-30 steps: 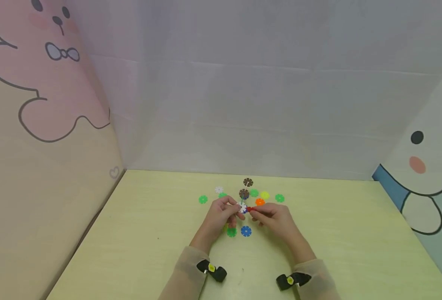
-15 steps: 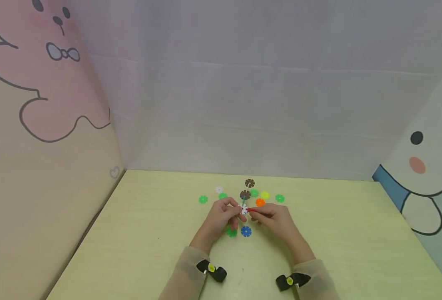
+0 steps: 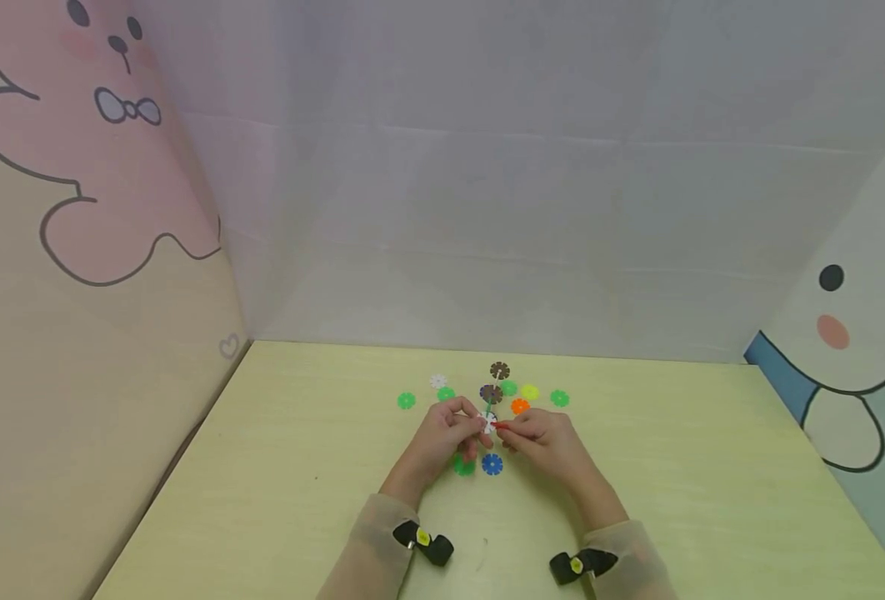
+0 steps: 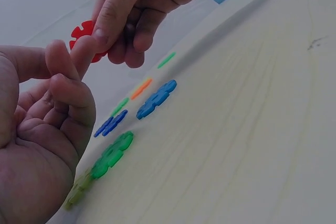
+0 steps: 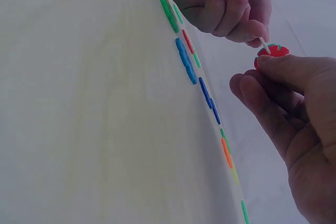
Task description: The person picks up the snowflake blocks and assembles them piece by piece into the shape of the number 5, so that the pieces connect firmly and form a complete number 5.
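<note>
My left hand (image 3: 446, 427) pinches a white notched snowflake building disc (image 3: 487, 423). Joined to it, a chain leads away through a green disc seen edge-on to a brown disc (image 3: 492, 394) and a farther brown disc (image 3: 499, 370). My right hand (image 3: 555, 440) pinches a red disc (image 5: 279, 51) between thumb and fingers. In the right wrist view, the white disc's thin edge meets the red disc at its notches. My left fingertips partly cover the red disc (image 4: 80, 31) in the left wrist view.
Loose discs lie on the pale table (image 3: 300, 517) around the hands. A blue disc (image 3: 492, 464) and a green disc (image 3: 464, 466) are nearer me; orange (image 3: 520, 407), yellow (image 3: 530, 392), green (image 3: 559, 398) and white (image 3: 438, 381) ones lie beyond. Printed walls enclose the table's sides.
My right hand has moved slightly left, bringing the red disc up to overlap the white disc. The brown end of the chain has shifted slightly right and toward me.
</note>
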### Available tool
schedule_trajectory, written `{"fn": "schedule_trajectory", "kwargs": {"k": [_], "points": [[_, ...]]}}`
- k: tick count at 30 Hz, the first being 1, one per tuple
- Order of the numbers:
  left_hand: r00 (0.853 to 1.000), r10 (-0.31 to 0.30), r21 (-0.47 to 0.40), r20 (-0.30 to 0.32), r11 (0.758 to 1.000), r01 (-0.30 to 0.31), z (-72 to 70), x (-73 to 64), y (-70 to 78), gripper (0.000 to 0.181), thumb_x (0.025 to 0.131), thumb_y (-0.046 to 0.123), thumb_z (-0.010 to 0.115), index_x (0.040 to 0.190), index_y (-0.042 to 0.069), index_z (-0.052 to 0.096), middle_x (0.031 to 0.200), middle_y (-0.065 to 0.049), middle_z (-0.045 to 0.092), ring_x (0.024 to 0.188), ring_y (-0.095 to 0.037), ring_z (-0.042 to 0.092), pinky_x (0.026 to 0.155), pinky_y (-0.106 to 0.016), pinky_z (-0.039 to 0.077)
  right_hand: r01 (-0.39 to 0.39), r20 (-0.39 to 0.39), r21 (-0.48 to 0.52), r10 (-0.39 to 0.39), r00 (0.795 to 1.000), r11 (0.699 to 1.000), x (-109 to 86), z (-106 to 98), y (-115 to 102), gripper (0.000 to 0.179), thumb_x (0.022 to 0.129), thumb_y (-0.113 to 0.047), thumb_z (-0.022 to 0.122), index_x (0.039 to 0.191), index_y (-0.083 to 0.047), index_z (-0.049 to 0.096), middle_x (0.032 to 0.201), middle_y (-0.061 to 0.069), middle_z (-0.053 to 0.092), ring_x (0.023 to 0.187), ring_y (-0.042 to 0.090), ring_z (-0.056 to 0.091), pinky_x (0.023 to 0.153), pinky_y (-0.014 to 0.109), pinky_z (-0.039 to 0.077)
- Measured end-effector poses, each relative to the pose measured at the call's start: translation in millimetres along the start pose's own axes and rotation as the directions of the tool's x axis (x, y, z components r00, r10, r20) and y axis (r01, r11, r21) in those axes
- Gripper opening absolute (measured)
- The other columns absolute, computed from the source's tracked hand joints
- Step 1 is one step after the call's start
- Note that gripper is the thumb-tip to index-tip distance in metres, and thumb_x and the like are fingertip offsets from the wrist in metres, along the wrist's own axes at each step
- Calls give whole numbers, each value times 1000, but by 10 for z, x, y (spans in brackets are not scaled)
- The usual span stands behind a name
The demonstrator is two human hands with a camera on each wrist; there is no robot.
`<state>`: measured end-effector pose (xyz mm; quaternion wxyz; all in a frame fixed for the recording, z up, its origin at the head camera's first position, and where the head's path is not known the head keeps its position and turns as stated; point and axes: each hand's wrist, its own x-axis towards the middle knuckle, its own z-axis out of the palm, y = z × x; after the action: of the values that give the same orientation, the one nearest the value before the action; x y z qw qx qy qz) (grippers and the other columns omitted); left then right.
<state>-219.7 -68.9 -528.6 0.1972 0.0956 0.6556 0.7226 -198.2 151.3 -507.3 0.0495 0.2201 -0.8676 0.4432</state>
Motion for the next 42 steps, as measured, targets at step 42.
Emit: {"fn": "schedule_trajectory", "kwargs": {"k": [42], "points": [[993, 52, 44, -105, 998, -48, -60, 12, 6, 16, 101, 26, 65, 97, 11, 58, 79, -2, 78, 51, -12, 53, 54, -21, 44, -233, 330, -15, 225, 917, 972, -58, -12, 65, 38, 81, -32, 87, 115, -21, 76, 95, 0, 70, 72, 9, 56, 63, 21, 46]]}}
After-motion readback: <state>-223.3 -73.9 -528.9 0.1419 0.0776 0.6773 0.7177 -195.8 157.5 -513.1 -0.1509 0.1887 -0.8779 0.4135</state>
